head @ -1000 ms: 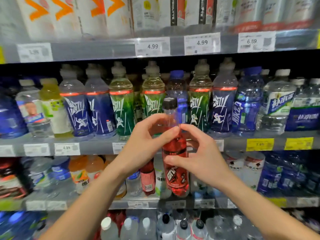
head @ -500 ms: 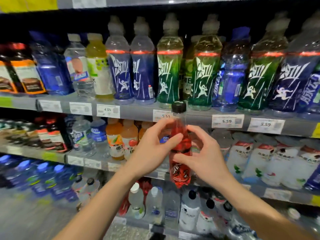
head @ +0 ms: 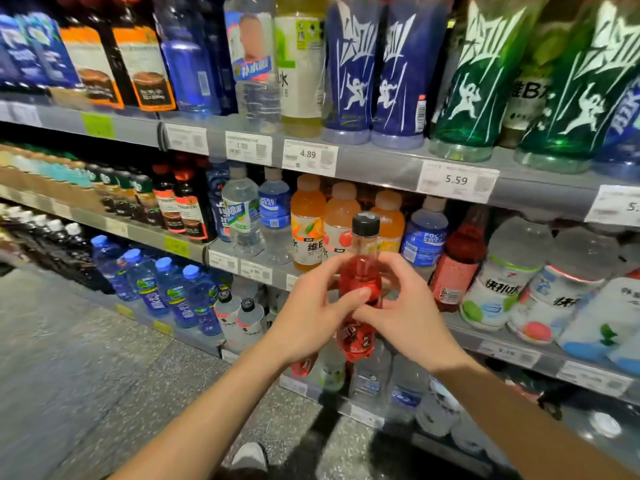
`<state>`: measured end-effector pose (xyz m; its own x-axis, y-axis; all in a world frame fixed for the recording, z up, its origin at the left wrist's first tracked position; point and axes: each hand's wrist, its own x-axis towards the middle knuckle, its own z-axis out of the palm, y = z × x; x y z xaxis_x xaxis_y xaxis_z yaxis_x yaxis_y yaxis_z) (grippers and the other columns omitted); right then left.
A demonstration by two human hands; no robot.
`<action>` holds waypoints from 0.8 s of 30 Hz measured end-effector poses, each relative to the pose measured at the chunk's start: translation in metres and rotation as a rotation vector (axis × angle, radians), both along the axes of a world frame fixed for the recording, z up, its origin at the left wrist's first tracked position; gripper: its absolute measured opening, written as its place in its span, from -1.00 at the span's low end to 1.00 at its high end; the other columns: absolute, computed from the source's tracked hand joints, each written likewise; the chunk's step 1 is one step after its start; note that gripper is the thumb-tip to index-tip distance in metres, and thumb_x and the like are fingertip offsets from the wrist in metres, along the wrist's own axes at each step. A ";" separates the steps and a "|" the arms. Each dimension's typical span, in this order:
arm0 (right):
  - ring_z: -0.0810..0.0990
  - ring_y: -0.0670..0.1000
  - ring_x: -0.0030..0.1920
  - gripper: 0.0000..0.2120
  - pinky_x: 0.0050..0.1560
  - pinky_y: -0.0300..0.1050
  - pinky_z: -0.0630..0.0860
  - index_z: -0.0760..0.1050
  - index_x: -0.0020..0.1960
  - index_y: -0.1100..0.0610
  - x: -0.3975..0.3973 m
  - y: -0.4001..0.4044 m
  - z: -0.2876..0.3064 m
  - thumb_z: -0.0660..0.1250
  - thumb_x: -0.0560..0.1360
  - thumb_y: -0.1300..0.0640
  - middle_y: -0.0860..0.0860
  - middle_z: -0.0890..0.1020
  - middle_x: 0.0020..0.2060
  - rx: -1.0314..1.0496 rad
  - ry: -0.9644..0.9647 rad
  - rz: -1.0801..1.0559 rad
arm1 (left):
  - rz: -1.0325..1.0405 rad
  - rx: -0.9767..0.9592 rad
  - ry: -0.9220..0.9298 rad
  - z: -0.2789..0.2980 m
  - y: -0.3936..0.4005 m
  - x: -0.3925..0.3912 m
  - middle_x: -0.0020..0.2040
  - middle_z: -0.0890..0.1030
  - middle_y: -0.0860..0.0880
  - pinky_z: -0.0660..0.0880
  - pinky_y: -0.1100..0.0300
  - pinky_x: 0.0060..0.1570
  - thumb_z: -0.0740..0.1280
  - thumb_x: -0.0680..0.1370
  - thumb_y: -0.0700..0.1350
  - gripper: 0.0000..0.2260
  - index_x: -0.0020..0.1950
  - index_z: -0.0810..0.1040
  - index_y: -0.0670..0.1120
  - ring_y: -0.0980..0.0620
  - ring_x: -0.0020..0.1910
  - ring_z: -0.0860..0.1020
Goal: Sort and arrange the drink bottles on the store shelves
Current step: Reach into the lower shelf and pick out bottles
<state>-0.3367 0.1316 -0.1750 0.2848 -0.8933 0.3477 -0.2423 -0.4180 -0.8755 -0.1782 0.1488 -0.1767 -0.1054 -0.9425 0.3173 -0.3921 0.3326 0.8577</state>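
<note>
On the far left, the grey speckled floor (head: 86,358) runs along the store shelves (head: 381,166). Low on the left stands a row of blue water bottles (head: 173,292) with blue caps. Above them, on the middle level, there are dark bottles with orange labels (head: 183,209), then a clear bottle (head: 242,216) and a blue-labelled one (head: 275,213), then orange drink bottles (head: 308,223).

The left hand (head: 311,313) comes from below with the arm stretched forward. Its fingers are curled around the left side of the red drink bottle (head: 360,282), and the thumb presses on the front of the red body. The bottle has a black cap (head: 365,224) and stands upright in the air, in front of the middle shelf level, just before the orange bottles. The right hand (head: 408,310) holds the same bottle from the right side, with curled fingers behind it and the thumb on the front, close to the left thumb.

To the right, a red bottle with a pink label (head: 457,265) stands on the shelf, then white-labelled bottles (head: 502,278). On the top level, tall blue bottles (head: 374,74) and green bottles (head: 485,81) stand above a price tag reading 5.59 (head: 457,180).
</note>
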 end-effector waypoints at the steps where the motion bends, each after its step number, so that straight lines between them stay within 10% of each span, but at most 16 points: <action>1: 0.62 -0.23 0.04 -0.50 0.02 -0.29 0.57 0.48 0.11 -0.16 0.005 -0.005 -0.004 0.49 0.38 0.36 -0.15 0.61 0.07 0.025 0.016 0.019 | 0.013 -0.001 -0.005 -0.007 -0.002 0.007 0.23 0.62 0.14 0.48 0.05 0.30 0.40 0.58 -0.12 -0.63 0.37 0.49 0.01 0.21 0.23 0.56; 7: 0.57 -0.36 -0.04 -0.54 -0.16 -0.41 0.53 0.44 0.27 -0.01 0.039 -0.029 -0.009 0.46 0.47 0.30 -0.05 0.56 0.11 0.073 0.000 0.045 | 0.101 0.015 -0.039 -0.048 -0.016 0.044 0.17 0.61 0.18 0.48 0.11 0.27 0.43 0.55 -0.12 -0.67 0.29 0.49 0.03 0.27 0.17 0.56; 14: 0.52 -0.21 -0.26 -0.79 -0.25 -0.38 0.43 0.57 -0.04 -0.13 0.071 -0.054 -0.031 0.54 0.41 0.06 -0.19 0.61 -0.26 -0.064 0.181 -0.052 | 0.097 0.075 -0.053 -0.086 -0.033 0.067 0.23 0.62 0.08 0.52 -0.02 0.23 0.39 0.49 0.07 -0.56 0.35 0.48 0.02 0.13 0.24 0.57; 19: 0.56 0.01 -0.20 -0.76 -0.14 -0.04 0.48 0.61 -0.12 0.13 0.070 -0.056 -0.050 0.50 0.43 -0.04 0.04 0.62 -0.23 -0.067 0.315 -0.154 | -0.007 0.173 -0.041 -0.105 -0.045 0.077 0.23 0.61 0.06 0.54 0.01 0.20 0.52 0.47 -0.10 -0.52 0.36 0.49 0.01 0.14 0.21 0.56; 24: 0.54 -0.20 -0.31 -0.85 -0.32 -0.38 0.40 0.56 -0.22 0.00 0.056 -0.053 -0.066 0.52 0.42 0.14 -0.09 0.57 -0.30 0.004 0.265 -0.161 | -0.117 0.286 -0.579 -0.141 -0.061 0.092 0.37 0.49 0.02 0.44 0.00 0.29 0.51 0.47 -0.05 -0.39 0.47 0.36 0.03 0.00 0.33 0.47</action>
